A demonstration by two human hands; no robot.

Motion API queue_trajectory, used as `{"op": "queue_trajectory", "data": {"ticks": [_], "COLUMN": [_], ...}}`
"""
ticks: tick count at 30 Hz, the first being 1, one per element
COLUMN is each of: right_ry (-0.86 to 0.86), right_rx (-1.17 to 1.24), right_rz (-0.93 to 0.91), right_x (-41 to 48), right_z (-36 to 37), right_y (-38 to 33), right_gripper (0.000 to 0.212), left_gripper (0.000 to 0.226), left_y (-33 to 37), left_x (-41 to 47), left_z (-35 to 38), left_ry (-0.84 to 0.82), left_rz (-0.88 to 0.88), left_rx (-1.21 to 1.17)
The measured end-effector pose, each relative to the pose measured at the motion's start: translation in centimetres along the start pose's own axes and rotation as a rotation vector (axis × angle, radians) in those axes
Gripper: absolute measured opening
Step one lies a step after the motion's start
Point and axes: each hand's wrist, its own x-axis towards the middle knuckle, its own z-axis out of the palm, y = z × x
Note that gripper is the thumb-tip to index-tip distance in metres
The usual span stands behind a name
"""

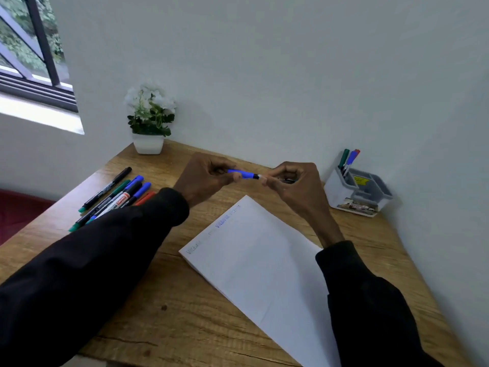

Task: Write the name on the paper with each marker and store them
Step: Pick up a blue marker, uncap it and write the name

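Note:
I hold a blue marker (244,174) level above the far edge of the white paper (264,266). My left hand (205,178) grips its blue end. My right hand (293,185) pinches the dark barrel end, with the pale tip showing between the two hands. Whether cap and barrel are joined or apart is unclear. The paper lies on the wooden table (169,308) and carries faint writing along its upper left edge, part of it blue. Several loose markers (113,197) lie in a row at the left. A grey organiser (357,193) at the right holds three markers (349,157).
A white pot of white flowers (149,120) stands at the table's back left corner against the wall. A window (29,49) is at the upper left. A dark red seat (18,210) shows below the table's left edge.

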Motion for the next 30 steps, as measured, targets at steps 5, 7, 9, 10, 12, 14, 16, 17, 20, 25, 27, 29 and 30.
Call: {"op": "queue_trajectory", "data": {"ticks": [5, 7, 9, 10, 12, 14, 16, 17, 20, 25, 27, 29, 30], "right_ry": [0.009, 0.021, 0.067, 0.105, 0.21, 0.355, 0.486, 0.539, 0.599, 0.492, 0.465, 0.445, 0.429], "right_rx": [-0.184, -0.174, -0.19, -0.186, -0.173, -0.209, -0.244, -0.257, -0.249, -0.306, -0.334, -0.378, -0.404], "right_rz": [-0.025, -0.033, -0.029, -0.009, 0.046, 0.074, 0.063, 0.055, 0.075, 0.098, 0.092, 0.096, 0.093], "right_x": [0.3, 0.1, 0.0, 0.0, 0.3, 1.0, 1.7, 2.1, 3.2, 5.0, 5.5, 5.8, 5.8], "right_z": [-2.8, -4.0, -5.8, -6.9, -9.3, -11.9, -14.4, -15.4, -17.0, -16.0, -15.3, -14.8, -14.6], "right_y": [0.8, 1.4, 2.1, 2.7, 4.0, 5.2, 6.0, 6.4, 7.7, 10.7, 11.4, 12.1, 12.4], "right_gripper": [0.019, 0.035, 0.056, 0.063, 0.075, 0.079, 0.074, 0.07, 0.066, 0.057, 0.053, 0.049, 0.047], "left_gripper": [0.018, 0.019, 0.02, 0.021, 0.021, 0.021, 0.02, 0.02, 0.02, 0.02, 0.02, 0.019, 0.018], "left_y": [2.8, 3.6, 4.2, 4.2, 4.3, 4.2, 4.0, 3.8, 3.4, 2.8, 2.5, 2.3, 2.2], "left_x": [2.2, 2.8, 3.1, 3.3, 3.3, 3.2, 3.1, 3.0, 3.1, 2.9, 2.8, 2.7, 2.6], "left_z": [2.2, 3.2, 4.1, 4.4, 4.8, 5.2, 5.4, 5.4, 5.3, 4.7, 4.4, 4.1, 4.0], "left_ry": [-0.003, -0.046, -0.082, -0.085, -0.082, -0.079, -0.077, -0.076, -0.07, -0.056, -0.055, -0.048, -0.046], "left_rz": [-0.012, -0.033, -0.049, -0.061, -0.084, -0.101, -0.119, -0.128, -0.135, -0.138, -0.141, -0.14, -0.138], "left_rx": [-0.206, -0.253, -0.265, -0.277, -0.294, -0.295, -0.284, -0.277, -0.242, -0.202, -0.193, -0.178, -0.178]}}
